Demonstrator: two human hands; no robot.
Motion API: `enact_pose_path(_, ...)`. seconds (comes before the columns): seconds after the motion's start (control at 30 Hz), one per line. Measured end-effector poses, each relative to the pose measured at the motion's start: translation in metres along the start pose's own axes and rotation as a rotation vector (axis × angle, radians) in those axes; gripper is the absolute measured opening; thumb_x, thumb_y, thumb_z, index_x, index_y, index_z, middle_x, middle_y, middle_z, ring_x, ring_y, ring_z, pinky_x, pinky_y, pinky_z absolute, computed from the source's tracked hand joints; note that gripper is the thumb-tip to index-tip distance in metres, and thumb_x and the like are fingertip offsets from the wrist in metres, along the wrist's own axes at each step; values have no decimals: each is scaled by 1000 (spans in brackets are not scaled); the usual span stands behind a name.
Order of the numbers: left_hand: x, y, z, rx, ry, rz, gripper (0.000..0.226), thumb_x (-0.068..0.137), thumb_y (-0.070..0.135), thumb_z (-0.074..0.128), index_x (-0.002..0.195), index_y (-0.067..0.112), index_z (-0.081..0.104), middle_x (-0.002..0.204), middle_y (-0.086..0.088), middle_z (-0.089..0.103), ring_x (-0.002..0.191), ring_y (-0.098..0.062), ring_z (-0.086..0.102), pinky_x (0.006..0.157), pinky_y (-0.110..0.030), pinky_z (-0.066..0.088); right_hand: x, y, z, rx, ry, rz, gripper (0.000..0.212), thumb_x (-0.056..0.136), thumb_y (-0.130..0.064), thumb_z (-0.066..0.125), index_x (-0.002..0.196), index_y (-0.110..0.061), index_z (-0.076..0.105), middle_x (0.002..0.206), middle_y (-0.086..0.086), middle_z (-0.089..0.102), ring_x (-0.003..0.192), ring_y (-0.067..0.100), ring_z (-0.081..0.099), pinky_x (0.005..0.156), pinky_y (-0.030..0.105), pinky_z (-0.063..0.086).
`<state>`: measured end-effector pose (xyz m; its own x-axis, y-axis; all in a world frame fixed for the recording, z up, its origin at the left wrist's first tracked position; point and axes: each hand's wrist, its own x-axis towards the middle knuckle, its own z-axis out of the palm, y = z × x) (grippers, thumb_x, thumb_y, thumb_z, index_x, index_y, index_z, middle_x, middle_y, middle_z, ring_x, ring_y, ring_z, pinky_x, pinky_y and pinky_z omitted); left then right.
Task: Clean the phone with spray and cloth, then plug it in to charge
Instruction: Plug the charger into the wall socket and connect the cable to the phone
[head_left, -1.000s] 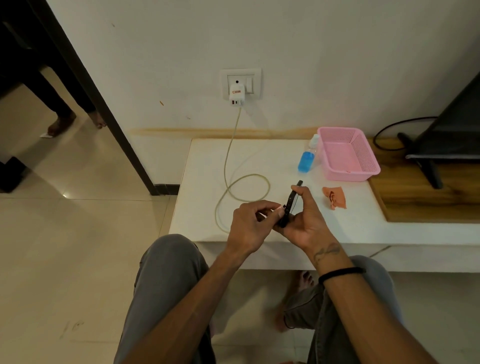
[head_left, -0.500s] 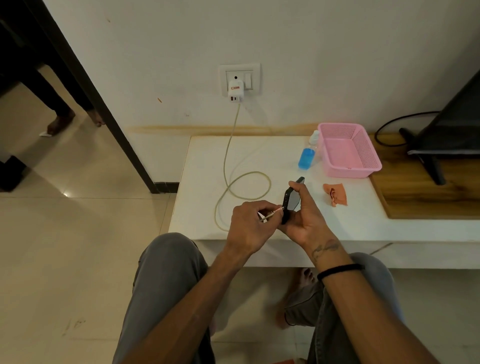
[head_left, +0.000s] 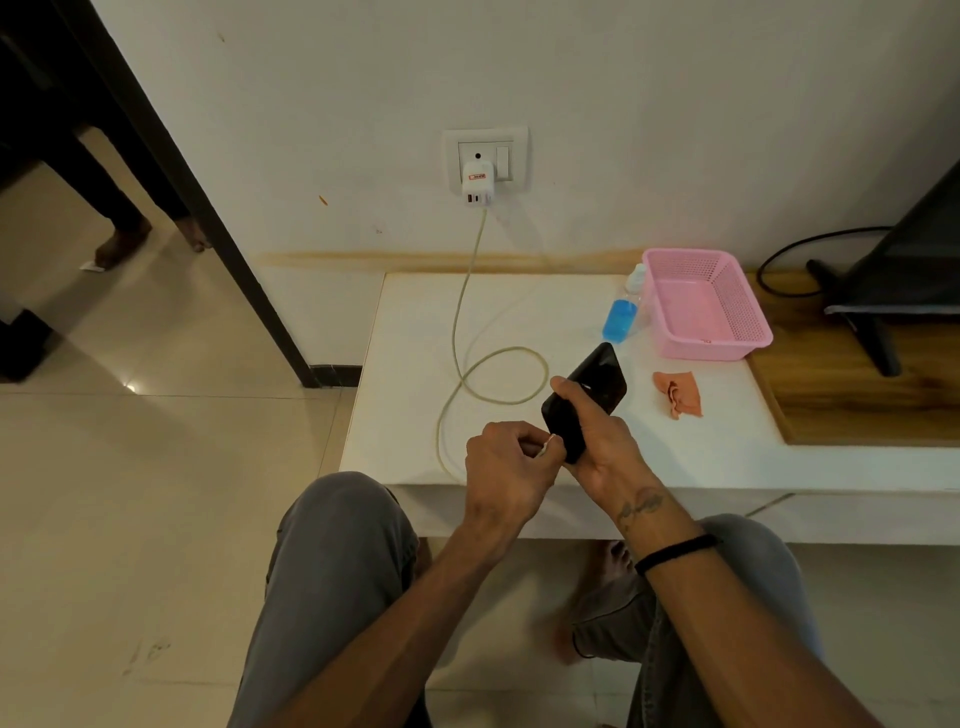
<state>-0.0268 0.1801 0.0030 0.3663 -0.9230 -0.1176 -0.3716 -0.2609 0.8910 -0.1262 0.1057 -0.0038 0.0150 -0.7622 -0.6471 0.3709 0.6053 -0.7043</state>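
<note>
The right hand (head_left: 605, 447) grips a black phone (head_left: 584, 400) above the front edge of the white table (head_left: 519, 312), fingers wrapped round its lower half, thumb along the near edge, the phone tilted with its top end pointing away and to the right. The left hand (head_left: 506, 467) pinches the white plug end of the charging cable (head_left: 470, 322) between thumb and curled fingers, right at the phone's bottom end; whether the plug is seated in the port cannot be told. The cable makes one loop on the table just behind the hands, then rises up the wall to a white charger (head_left: 478, 184) sitting in the wall socket (head_left: 485, 156). Behind the phone, a spray bottle (head_left: 621, 314) with blue liquid stands touching the left side of a pink plastic basket (head_left: 704, 306). An orange cloth (head_left: 678, 392) lies crumpled on the table to the right of the phone, in front of the basket. Right of the table, a dark screen on a stand (head_left: 883, 306) rests on a wooden surface (head_left: 841, 400).
</note>
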Motion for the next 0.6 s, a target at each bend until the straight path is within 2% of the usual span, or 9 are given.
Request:
enact_pose_path(0.1,3,0,0,-11,-27,-38,24,91,34,73,96,13,83,79,2,80,69,-11,76,74,-37,65,3,-5,3,-62,19,-26,85,69,-28,92,137,-4,48,119,18,69,99,27,72,78,40,63)
enact_pose_path(0.17,6,1,-2,4,-59,-59,37,92,48,71,103,15,82,88,1,81,78,-11,77,80,-35,64,8,-8,6,-115,37,-42,89,67,-29,93,138,-5,45,116,18,70,98,27,73,75,39,63)
enact_pose_path(0.23,10,2,-5,35,-70,-80,52,94,63,59,109,18,81,95,2,81,85,-10,75,82,-29,61,16,-12,9,-177,63,-55,92,64,-32,94,136,-6,42,113,16,70,96,27,73,72,37,63)
enact_pose_path(0.3,16,3,-11,36,-45,-100,62,97,69,46,116,19,78,102,1,80,91,-10,73,84,-28,58,25,-16,10,-238,80,-59,96,61,-36,95,134,-9,38,111,14,70,92,24,73,61,30,58)
enact_pose_path(0.4,29,7,-23,-10,35,-92,61,101,65,41,124,18,72,110,-1,77,102,-16,71,91,-33,54,42,-22,10,-361,109,-74,102,58,-40,95,136,-10,37,111,8,66,91,20,70,56,28,53)
enact_pose_path(0.5,50,15,-35,-56,73,-59,55,103,60,43,123,18,71,112,-2,77,104,-17,70,86,-27,47,59,-26,8,-560,129,-134,104,64,-43,93,140,-13,28,100,-2,54,81,9,55,57,22,45)
enact_pose_path(0.6,71,17,-41,-26,48,-60,53,102,60,46,124,18,70,112,0,77,104,-16,70,77,-22,46,74,-27,10,-764,164,-180,104,64,-46,92,138,-14,27,91,-9,47,72,7,49,53,21,40)
